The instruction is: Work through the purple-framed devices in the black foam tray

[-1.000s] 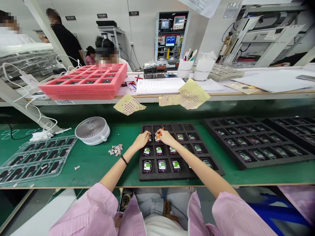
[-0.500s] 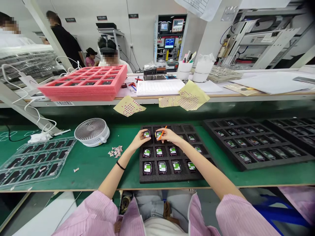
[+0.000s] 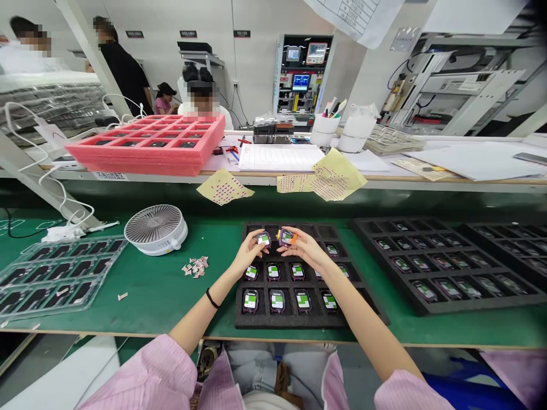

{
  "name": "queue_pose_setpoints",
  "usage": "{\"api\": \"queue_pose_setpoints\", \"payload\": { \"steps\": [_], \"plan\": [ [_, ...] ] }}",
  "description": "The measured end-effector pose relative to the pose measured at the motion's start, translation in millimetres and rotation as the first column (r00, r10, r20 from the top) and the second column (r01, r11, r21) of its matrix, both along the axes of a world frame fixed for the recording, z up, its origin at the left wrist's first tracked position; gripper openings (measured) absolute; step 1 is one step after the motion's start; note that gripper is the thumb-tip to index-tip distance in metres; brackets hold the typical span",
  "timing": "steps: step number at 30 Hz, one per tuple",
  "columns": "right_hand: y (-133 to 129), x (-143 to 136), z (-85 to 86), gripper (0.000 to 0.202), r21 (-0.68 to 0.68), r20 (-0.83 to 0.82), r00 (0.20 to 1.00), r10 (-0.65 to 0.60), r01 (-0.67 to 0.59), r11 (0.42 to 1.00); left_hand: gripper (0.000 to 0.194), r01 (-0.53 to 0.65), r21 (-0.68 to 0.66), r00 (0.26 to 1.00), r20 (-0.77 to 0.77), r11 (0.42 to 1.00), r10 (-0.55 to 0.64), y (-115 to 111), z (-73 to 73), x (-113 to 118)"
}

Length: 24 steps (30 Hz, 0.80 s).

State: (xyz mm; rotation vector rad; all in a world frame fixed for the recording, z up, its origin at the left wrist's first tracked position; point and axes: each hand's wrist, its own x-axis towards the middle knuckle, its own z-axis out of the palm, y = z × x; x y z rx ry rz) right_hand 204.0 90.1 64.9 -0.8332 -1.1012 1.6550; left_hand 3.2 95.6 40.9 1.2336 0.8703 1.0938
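Note:
My left hand (image 3: 251,250) grips a smartwatch body (image 3: 264,239) without a strap, its screen lit white and green. My right hand (image 3: 304,248) holds a second smartwatch body (image 3: 286,237), along with a thin orange tool (image 3: 294,238) whose kind I cannot make out. Both are raised over the back of a black foam tray (image 3: 282,320), side by side with a small gap between them. Lit watch bodies, such as one at the front left (image 3: 250,300), lie in the tray's front rows. My right forearm covers part of the tray.
Left of the tray are small loose pieces (image 3: 195,266), a white fan (image 3: 156,228) and a clear plastic tray (image 3: 96,296) of dark parts. Another black foam tray (image 3: 431,304) with watches lies right. A pink foam tray (image 3: 141,162) rests on the shelf; co-workers are beyond.
Both hands have lifted watch bodies out of the foam tray's back area and brought them nearer each other. The orange tool now lies lower, against my right fingers. The view has shifted slightly.

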Motion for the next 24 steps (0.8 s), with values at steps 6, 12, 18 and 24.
{"api": "queue_pose_setpoints", "payload": {
  "steps": [6,12,18,24],
  "plan": [
    [7,-1,1.3,0.035,0.074,0.092,0.996,-0.020,0.013,0.997,0.048,-0.093,0.025,0.994,-0.057,0.995,0.095,1,-8.1,3],
    [8,-4,-1.8,0.037,0.092,0.015,1.000,0.000,-0.002,0.996,0.045,-0.140,-0.001,0.990,-0.032,0.990,0.140,0,-9.3,3],
    [-1,-4,-5.8,0.036,0.097,-0.012,0.999,0.050,-0.049,0.994,0.045,-0.114,0.016,0.993,-0.012,0.993,0.114,-2,-10.6,2],
    [-2,-3,-14.3,0.037,0.110,0.000,0.998,0.057,-0.056,0.992,0.044,-0.119,0.020,0.993,-0.018,0.993,0.119,-4,-10.7,1]
  ]
}}
